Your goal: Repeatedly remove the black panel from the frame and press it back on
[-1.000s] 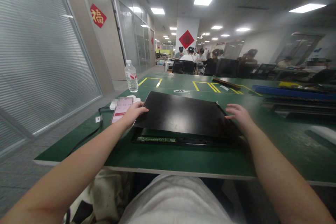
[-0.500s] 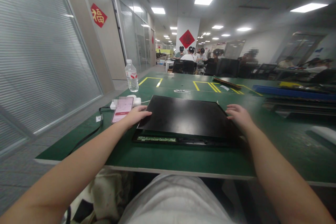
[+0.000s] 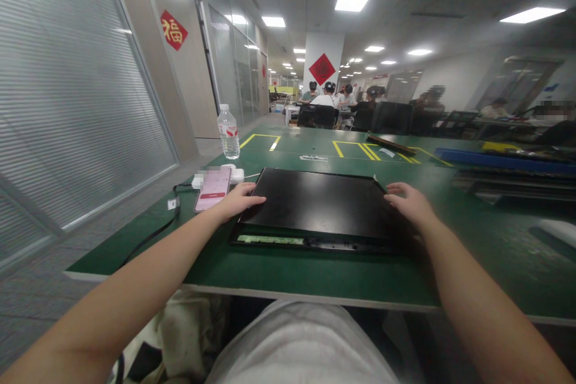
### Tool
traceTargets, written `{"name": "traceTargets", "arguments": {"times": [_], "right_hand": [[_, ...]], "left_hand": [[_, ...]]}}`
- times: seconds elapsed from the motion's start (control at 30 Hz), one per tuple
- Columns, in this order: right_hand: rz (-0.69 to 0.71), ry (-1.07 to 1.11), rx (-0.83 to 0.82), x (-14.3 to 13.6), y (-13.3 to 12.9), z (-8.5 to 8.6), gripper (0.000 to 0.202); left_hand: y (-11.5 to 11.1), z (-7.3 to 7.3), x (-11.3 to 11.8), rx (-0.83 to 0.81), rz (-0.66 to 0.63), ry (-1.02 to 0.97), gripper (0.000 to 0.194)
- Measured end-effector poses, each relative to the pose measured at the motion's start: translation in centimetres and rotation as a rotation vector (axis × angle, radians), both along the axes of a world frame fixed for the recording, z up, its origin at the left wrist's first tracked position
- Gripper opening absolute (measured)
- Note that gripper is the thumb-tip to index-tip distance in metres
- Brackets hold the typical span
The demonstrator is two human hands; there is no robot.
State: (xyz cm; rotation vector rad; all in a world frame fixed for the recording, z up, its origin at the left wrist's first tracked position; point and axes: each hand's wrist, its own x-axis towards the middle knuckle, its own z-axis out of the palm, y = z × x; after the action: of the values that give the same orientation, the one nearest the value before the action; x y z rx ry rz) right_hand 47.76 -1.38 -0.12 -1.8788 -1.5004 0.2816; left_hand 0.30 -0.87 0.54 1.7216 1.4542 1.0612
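A flat black display panel (image 3: 319,201) lies over a shallow black frame (image 3: 348,245) on the green table. Along the near side of the frame, a strip of green circuit board (image 3: 270,240) shows uncovered. My left hand (image 3: 240,200) holds the panel's left edge, its thumb over the top face. At the opposite edge my right hand (image 3: 408,203) grips the panel, with the fingers bent around the side; the fingertips are partly hidden. A pink-screened phone (image 3: 213,189) lies just left of my left hand.
Behind the phone are a white plug block (image 3: 236,174) and a black cable (image 3: 155,229). A water bottle (image 3: 228,135) stands at the far left. Blue and black strips (image 3: 472,157) lie to the right, near a white object (image 3: 558,231). People sit at farther tables.
The panel has come down slightly and sits closer to the frame, whose edge now shows along its left side. Both hands have moved with it, still at its sides.
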Motion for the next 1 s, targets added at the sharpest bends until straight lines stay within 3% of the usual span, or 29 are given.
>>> {"name": "traceTargets", "arguments": {"times": [0.5,1.0], "right_hand": [[-0.048,-0.153,-0.016,-1.1,-0.8,0.8,0.030],[-0.033,-0.198,-0.009,-1.2,-0.8,0.7,0.026]], "left_hand": [[0.5,-0.6,-0.5,-0.081,0.018,0.104,0.061],[0.4,-0.6,-0.5,-0.072,0.038,0.118,0.062]]}}
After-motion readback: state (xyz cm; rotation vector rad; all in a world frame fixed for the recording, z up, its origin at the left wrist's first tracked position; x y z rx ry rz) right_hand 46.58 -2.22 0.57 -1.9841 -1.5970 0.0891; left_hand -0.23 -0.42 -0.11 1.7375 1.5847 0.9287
